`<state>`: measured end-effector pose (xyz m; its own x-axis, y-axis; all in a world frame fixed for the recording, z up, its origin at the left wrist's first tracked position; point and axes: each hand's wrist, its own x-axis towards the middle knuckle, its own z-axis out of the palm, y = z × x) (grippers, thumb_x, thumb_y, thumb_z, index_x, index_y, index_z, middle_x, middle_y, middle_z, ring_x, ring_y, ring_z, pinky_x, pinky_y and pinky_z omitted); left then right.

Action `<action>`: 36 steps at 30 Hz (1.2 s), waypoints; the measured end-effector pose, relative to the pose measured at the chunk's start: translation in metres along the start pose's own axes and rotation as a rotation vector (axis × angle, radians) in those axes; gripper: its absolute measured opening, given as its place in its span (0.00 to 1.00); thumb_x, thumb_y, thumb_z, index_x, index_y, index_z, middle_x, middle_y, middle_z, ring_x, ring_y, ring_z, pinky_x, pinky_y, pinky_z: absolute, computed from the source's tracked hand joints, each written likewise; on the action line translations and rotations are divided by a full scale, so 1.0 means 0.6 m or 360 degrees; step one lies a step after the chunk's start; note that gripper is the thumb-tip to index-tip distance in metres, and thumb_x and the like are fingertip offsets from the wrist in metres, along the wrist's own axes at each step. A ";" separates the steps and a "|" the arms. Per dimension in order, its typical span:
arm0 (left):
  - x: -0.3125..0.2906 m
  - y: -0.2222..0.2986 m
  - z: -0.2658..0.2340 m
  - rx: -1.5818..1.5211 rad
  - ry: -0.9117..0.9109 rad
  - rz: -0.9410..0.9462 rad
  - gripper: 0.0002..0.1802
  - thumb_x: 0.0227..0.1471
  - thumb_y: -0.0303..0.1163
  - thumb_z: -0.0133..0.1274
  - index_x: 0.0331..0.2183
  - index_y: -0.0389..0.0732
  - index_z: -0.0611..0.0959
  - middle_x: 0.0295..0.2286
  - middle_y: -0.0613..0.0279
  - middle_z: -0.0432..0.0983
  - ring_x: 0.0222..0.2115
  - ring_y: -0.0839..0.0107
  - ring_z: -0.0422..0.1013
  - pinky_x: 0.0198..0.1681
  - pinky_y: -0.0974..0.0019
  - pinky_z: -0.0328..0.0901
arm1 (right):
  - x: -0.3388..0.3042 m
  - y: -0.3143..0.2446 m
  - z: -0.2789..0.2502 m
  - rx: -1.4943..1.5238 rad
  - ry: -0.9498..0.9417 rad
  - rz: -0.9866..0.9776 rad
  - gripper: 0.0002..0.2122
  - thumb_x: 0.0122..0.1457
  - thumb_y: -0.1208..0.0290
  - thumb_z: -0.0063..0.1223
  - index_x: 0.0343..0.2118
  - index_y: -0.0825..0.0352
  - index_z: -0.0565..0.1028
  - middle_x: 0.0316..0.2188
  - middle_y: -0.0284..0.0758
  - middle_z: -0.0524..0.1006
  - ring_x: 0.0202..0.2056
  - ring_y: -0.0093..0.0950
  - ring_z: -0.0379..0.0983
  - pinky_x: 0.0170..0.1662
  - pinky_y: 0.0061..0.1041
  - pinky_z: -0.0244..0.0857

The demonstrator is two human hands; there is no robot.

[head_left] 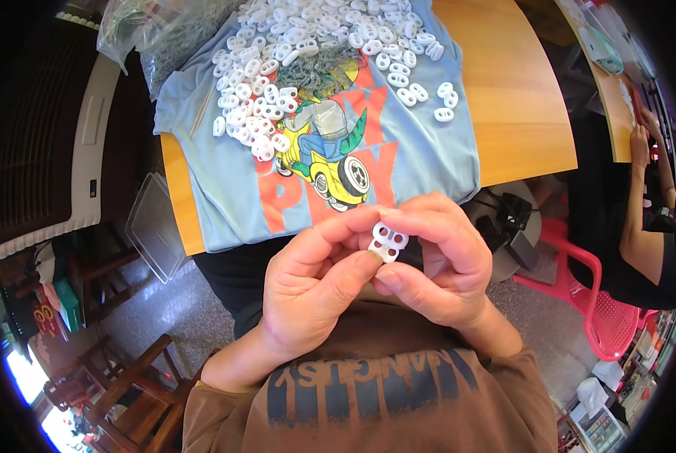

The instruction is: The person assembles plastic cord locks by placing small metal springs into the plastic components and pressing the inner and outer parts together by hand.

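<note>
Just off the table's near edge, both my hands are closed round a small white double-hole cord lock (388,241). My left hand (311,283) pinches it between thumb and fingertips at its lower left. From the other side, my right hand (447,264) has its index finger along the top and its thumb close to the lower end. Beyond my hands, a large pile of similar white cord locks (259,106) is spread over a light blue T-shirt (436,162). Among them lies a tangled heap of small grey-green parts (319,73), possibly springs.
Beneath the T-shirt is a wooden table (515,98). A clear plastic bag (179,45) with grey contents stands at the far left, near a thin stick (202,109). To the right are a pink chair (598,317) and another person's arm (640,204).
</note>
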<state>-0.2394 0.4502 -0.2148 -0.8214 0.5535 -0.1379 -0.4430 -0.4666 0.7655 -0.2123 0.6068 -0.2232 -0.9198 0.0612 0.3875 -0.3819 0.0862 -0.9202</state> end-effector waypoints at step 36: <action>-0.014 -0.029 -0.005 0.0419 -0.0063 0.0481 0.15 0.48 0.19 0.51 0.41 0.34 0.72 0.30 0.60 0.65 0.23 0.80 0.64 0.24 0.78 0.61 | -0.016 0.013 0.005 0.0138 -0.0068 -0.0102 0.12 0.49 0.76 0.56 0.38 0.71 0.73 0.30 0.38 0.75 0.28 0.29 0.70 0.31 0.23 0.65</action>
<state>-0.2256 0.4515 -0.2289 -0.8839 0.4467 0.1385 -0.0719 -0.4225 0.9035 -0.2068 0.6038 -0.2344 -0.8955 0.0157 0.4447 -0.4447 0.0020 -0.8957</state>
